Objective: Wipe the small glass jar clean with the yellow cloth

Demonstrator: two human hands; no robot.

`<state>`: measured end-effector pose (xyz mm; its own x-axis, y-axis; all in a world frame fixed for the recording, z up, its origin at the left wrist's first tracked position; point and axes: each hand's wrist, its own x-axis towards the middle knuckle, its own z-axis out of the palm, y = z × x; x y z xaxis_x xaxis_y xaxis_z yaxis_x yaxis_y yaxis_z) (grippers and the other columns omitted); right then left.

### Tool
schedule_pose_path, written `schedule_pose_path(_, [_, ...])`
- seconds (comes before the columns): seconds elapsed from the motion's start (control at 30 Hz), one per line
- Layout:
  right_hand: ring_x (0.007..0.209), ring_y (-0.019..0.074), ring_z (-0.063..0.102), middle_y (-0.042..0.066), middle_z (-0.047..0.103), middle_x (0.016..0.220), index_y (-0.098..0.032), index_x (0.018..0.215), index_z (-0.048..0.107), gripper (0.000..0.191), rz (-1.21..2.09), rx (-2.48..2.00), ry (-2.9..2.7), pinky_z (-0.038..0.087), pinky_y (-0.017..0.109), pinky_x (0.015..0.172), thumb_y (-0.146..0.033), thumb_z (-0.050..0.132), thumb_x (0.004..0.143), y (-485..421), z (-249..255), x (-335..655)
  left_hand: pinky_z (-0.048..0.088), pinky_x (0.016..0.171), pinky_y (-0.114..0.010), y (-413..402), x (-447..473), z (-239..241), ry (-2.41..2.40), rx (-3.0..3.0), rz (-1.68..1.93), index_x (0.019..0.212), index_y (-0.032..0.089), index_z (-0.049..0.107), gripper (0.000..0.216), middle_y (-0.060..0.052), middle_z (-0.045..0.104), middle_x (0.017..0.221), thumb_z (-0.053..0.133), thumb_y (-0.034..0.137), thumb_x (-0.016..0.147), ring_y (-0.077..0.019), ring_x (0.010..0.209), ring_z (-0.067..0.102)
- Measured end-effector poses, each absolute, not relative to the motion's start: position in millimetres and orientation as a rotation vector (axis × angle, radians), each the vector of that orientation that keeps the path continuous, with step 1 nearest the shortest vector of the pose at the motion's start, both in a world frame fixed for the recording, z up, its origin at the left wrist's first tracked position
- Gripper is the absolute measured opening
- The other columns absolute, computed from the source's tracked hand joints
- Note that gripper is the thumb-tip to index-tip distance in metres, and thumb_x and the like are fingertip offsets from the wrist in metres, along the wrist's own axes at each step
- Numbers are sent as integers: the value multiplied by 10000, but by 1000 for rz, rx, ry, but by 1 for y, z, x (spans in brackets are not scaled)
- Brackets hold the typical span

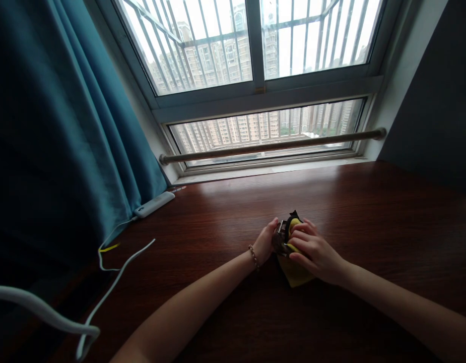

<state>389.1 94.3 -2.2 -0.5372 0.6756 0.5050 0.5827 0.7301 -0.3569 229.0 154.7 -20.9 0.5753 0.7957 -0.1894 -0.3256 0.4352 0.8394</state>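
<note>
Both my hands meet over a dark wooden table (369, 212). My left hand (266, 242), with a bead bracelet on its wrist, grips a small dark metallic object (281, 238) from the left. My right hand (313, 248) presses a yellow cloth (295, 272) against that object from the right and above. The cloth hangs down under my right hand onto the table. A black strap or edge (293, 217) sticks up behind the object. I cannot tell exactly what the object is.
A white power strip (154, 204) lies at the table's back left, its white cable (115, 282) trailing toward the front left. A teal curtain (66, 126) hangs at left. A barred window (255, 65) and a wooden rod (272, 146) run along the far edge.
</note>
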Motion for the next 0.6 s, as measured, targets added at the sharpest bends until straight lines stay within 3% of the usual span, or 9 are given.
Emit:
schedule_pose_path(0.07, [1110, 231, 401, 28, 555, 864, -149, 831, 559, 276, -105, -1083, -2278, 30, 546, 1066, -380, 445, 932, 90, -4, 386, 445, 612, -213, 156, 228, -23, 650, 859, 758, 937, 76, 643, 614, -74, 631, 815, 631, 622, 656, -123, 668, 560])
schedule_pose_path(0.17, [1212, 272, 341, 31, 576, 992, -163, 988, 576, 312, -346, -1198, -2237, -35, 586, 1061, -438, 446, 924, 86, -9, 383, 445, 634, -226, 158, 227, -27, 644, 875, 743, 973, 75, 640, 627, -79, 624, 812, 626, 622, 667, -128, 670, 557])
schedule_pose_path(0.27, [1300, 287, 210, 37, 522, 1178, -176, 1194, 499, 405, -250, -1208, -2277, -35, 598, 1060, -469, 439, 920, 89, -15, 385, 457, 718, -246, 158, 225, -28, 630, 887, 732, 1045, 77, 632, 668, -106, 636, 913, 634, 624, 662, -157, 765, 583])
schedule_pose_path(0.37, [1335, 270, 79, 22, 389, 1337, -213, 1328, 386, 438, 21, -1090, -2356, 88, 557, 1079, -422, 405, 943, 94, -17, 389, 462, 765, -251, 158, 225, -28, 618, 881, 733, 1100, 90, 619, 703, -120, 630, 1018, 639, 630, 651, -176, 853, 590])
schedule_pose_path(0.47, [1329, 240, 78, 13, 395, 1323, -222, 1297, 440, 365, 266, -924, -2360, 134, 474, 1099, -339, 384, 956, 98, -12, 392, 468, 806, -260, 157, 225, -27, 608, 855, 739, 1106, 71, 614, 678, -136, 621, 1054, 612, 608, 691, -188, 896, 589])
schedule_pose_path(0.6, [1270, 192, 241, 26, 538, 1090, -194, 1068, 574, 211, 424, -779, -2238, 122, 415, 1107, -247, 413, 942, 101, -7, 392, 490, 763, -255, 155, 225, -24, 589, 799, 772, 1085, 66, 614, 548, -133, 615, 1065, 514, 528, 807, -178, 860, 596])
